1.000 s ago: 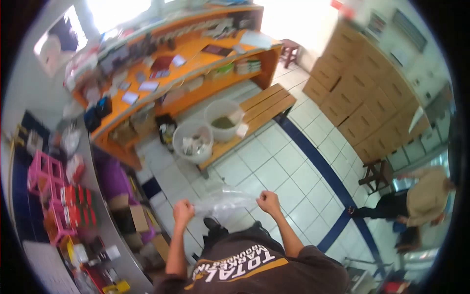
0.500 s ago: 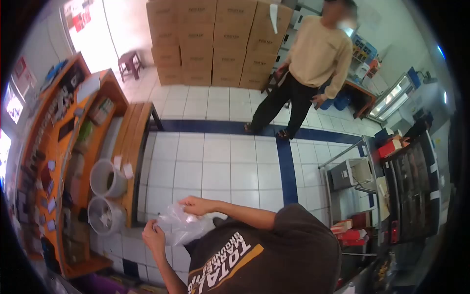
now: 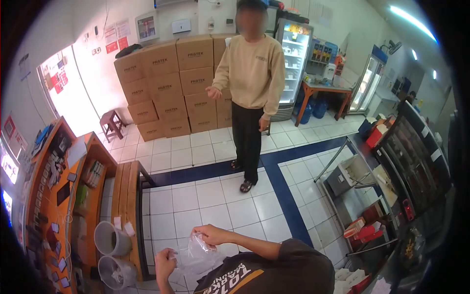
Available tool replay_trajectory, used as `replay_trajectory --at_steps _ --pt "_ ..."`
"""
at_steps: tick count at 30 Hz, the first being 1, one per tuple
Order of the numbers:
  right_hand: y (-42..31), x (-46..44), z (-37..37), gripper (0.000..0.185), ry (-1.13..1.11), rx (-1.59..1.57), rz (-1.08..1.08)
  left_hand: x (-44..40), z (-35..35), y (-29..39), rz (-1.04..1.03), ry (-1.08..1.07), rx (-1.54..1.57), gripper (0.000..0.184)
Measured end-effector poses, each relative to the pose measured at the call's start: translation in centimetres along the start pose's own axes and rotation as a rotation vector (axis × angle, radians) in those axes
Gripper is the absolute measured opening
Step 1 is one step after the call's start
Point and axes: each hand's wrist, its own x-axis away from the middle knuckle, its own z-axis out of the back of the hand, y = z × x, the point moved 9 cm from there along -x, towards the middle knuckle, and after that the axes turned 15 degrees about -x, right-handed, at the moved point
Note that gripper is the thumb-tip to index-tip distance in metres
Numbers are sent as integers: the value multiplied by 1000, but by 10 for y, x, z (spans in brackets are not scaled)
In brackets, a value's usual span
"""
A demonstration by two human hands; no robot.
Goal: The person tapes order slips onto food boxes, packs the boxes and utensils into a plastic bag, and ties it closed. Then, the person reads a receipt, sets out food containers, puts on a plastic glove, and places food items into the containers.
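A clear plastic bag (image 3: 196, 257) is stretched between my two hands, low in the view in front of my dark T-shirt (image 3: 267, 272). My left hand (image 3: 165, 264) pinches its left edge, fingers curled. On the upper edge, my right hand (image 3: 211, 235) grips the film with thumb and fingers closed. The bag looks thin and crumpled; I cannot make out anything inside it. Left of my hands, two translucent buckets (image 3: 105, 236) stand by a wooden bench (image 3: 128, 193).
Facing me stands a person in a beige sweater (image 3: 252, 73), one hand raised. Behind are stacked cardboard boxes (image 3: 164, 93) and a glass-door fridge (image 3: 293, 59). Orange shelving (image 3: 81, 166) lines the left. A metal rack (image 3: 338, 201) with a grey bin stands at right.
My view has tilted up, so the room sits lower in it. The other person has turned towards me and raised one hand. Both my hands still hold the bag.
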Motion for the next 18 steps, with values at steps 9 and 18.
replay_trajectory --at_steps 9,18 --pt "175 33 64 69 202 -413 -463 -28 -119 -152 342 160 211 16" --pt "672 157 -72 79 -289 105 -753 139 -483 -406 582 -354 25 45"
